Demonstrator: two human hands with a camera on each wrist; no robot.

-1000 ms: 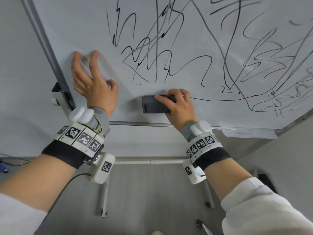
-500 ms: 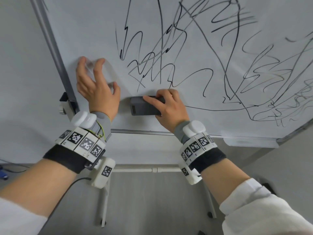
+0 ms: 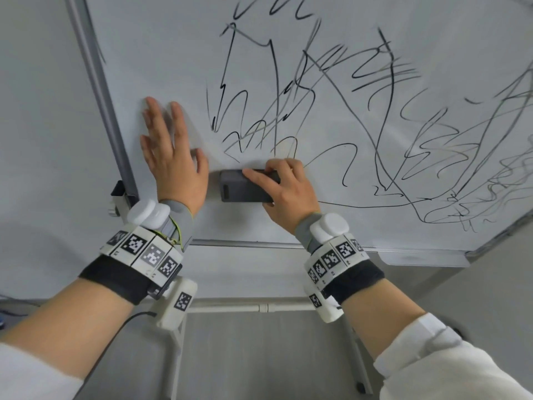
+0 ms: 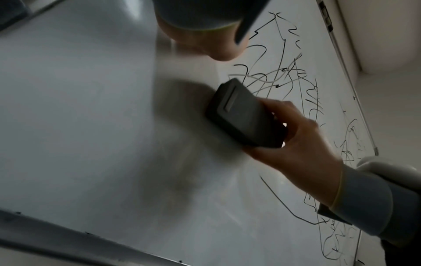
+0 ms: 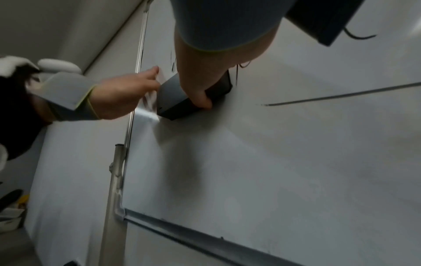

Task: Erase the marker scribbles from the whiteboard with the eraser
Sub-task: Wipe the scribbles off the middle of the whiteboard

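A whiteboard (image 3: pixel 432 39) fills the upper head view, covered from its middle to the right with black marker scribbles (image 3: pixel 360 116). My right hand (image 3: pixel 285 189) grips a dark grey eraser (image 3: pixel 236 187) and holds it flat against the board's lower left, just under the leftmost scribbles. The eraser (image 4: pixel 241 115) shows clearly in the left wrist view, and from the right wrist the eraser (image 5: pixel 180 100) lies under my fingers. My left hand (image 3: pixel 170 151) lies flat on the board with straight fingers, just left of the eraser, near the board's left frame.
The board's metal frame (image 3: pixel 98 90) runs down the left side. A marker tray (image 3: pixel 418 256) sits under the bottom edge at the right. The stand's crossbar (image 3: pixel 253 307) and legs are below, over a grey floor. A plain wall lies to the left.
My right hand has slid the eraser leftward along the board's lower part, up beside my left hand. The low strokes it passed over look fainter. My left hand's fingers have flattened against the board.
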